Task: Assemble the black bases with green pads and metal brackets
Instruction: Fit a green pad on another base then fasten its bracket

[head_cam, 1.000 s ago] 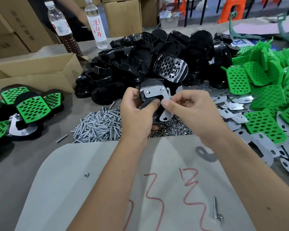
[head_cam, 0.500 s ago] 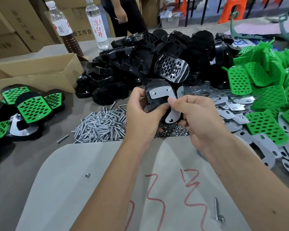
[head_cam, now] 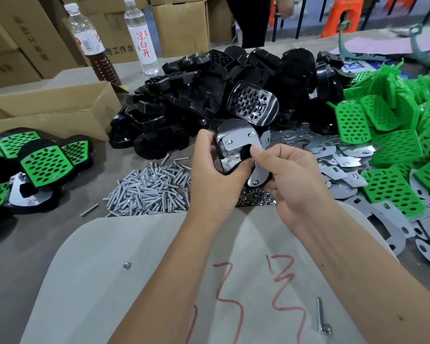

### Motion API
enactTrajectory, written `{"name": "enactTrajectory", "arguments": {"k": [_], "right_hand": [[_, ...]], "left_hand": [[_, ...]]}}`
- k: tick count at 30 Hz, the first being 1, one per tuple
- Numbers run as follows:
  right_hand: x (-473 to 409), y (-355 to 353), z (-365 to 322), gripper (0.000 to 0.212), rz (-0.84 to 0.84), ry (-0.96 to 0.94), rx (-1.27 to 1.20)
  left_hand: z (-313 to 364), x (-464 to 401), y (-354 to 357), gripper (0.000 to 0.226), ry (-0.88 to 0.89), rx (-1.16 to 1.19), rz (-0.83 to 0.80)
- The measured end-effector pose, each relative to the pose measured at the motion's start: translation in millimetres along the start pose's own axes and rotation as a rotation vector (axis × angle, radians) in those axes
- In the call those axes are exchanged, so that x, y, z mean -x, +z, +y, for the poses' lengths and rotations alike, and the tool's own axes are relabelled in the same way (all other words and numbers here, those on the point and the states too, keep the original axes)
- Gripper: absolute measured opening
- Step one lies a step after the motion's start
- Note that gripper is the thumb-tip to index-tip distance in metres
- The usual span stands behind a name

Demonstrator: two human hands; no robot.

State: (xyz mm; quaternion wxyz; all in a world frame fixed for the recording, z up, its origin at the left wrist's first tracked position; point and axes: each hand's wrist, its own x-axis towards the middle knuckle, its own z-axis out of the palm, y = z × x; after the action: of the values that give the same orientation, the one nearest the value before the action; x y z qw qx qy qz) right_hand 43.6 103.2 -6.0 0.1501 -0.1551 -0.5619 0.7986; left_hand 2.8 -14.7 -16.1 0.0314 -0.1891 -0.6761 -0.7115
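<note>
Up close: glossy rounded black base [head_cam: 230,155], flat bracket [head_cam: 238,142].

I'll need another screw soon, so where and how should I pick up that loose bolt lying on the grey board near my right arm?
Pinch the loose bolt mid-shank, from above. It lies flat on the grey board, apart from other parts, its nut end nearest you, so thumb and forefinger can likely close across the thin shaft.

Two hands, the left hand [head_cam: 212,170] and the right hand [head_cam: 289,180], share one black base [head_cam: 230,155] carrying one metal bracket [head_cam: 241,142]; two bottles [head_cam: 142,33] stand at the back; one open carton [head_cam: 50,112] sits left; black bases [head_cam: 209,95], green pads [head_cam: 392,145], loose brackets [head_cam: 333,157] and screws [head_cam: 147,189] lie in heaps too dense to count; one lone screw [head_cam: 320,315] lies near.
</note>
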Motion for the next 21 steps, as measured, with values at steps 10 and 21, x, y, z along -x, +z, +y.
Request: {"name": "enactTrajectory", "arguments": {"k": [10, 21], "right_hand": [[2.5, 0.7, 2.1, 0.035, -0.025, -0.192, 0.166], [-2.3, -3.5, 4.3, 0.042, -0.024, -0.227, 0.160]], "left_hand": [[-0.3, -0.7, -2.4, 0.016, -0.126, 0.180, 0.076], [3.5, -1.4, -10.1, 0.034, -0.244, 0.244, -0.091]]}}
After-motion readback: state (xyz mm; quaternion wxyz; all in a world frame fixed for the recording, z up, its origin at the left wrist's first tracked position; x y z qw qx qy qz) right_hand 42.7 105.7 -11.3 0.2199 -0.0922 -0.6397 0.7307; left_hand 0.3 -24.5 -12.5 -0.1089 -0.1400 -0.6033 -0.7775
